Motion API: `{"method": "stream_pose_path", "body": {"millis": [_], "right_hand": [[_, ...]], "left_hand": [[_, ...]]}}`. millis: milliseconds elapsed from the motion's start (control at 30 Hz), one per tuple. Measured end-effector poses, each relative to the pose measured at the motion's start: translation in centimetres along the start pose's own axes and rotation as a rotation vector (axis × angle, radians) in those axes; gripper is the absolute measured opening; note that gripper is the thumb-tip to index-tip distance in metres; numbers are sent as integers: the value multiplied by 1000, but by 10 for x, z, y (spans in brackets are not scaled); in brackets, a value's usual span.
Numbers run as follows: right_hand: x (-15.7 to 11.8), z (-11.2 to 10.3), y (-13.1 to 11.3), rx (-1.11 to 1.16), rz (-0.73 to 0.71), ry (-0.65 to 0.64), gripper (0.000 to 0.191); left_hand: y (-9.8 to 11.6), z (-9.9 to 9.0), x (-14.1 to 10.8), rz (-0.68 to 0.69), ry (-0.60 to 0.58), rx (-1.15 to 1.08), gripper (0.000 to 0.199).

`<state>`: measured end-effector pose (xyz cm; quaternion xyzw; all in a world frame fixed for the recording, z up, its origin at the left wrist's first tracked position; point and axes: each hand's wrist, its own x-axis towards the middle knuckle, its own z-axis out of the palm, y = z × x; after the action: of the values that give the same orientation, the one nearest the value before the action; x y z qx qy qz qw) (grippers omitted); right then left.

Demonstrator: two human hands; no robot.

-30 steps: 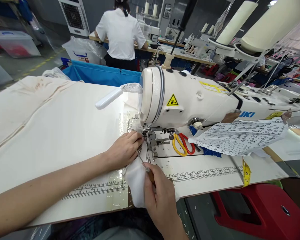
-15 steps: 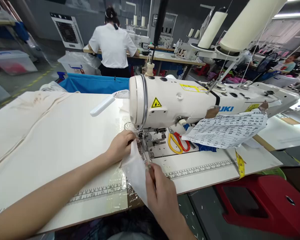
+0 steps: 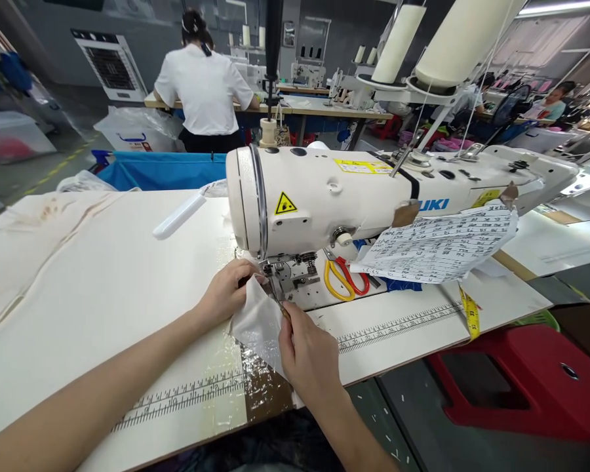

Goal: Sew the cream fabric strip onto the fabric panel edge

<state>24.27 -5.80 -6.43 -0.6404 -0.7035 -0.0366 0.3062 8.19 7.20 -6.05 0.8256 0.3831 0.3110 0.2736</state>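
My left hand (image 3: 229, 290) pinches a piece of thin white fabric (image 3: 261, 322) just in front of the needle area of a white sewing machine (image 3: 295, 196). In my right hand (image 3: 311, 347) is a slim metal tool (image 3: 278, 303) with a brownish grip; whether it is tweezers or an awl I cannot tell. Its tip reaches the upper edge of the fabric, close to my left fingertips. The fabric hangs down between both hands over the table edge side. My left fingers partly hide the fabric's top end.
Yellow-and-red-handled scissors (image 3: 347, 278) lie beside the machine bed. A written sheet (image 3: 437, 242) hangs on the machine, with a yellow tape measure (image 3: 469, 313) below. A white-handled object (image 3: 179, 215) and cream fabric (image 3: 39, 242) lie left. A red stool (image 3: 531, 387) stands right; a co-worker (image 3: 201, 85) sits ahead.
The metal tool, lower near my right fingers before, now points up at the fabric's top edge by my left fingers. The fabric hangs looser, and the view has shifted slightly right.
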Motion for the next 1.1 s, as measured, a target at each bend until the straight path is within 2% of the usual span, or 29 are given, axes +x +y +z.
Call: {"method": "stream_pose_path", "body": {"millis": [567, 900, 1100], "right_hand": [[4, 2, 0, -21, -17, 36, 34], [3, 4, -1, -53, -8, 6, 34], [0, 5, 0, -24, 15, -13, 32]], "left_hand": [[-2, 1, 0, 31, -2, 1, 21], [-3, 6, 2, 246, 58, 232, 18], [-5, 3, 1, 178, 35, 159, 18]]}}
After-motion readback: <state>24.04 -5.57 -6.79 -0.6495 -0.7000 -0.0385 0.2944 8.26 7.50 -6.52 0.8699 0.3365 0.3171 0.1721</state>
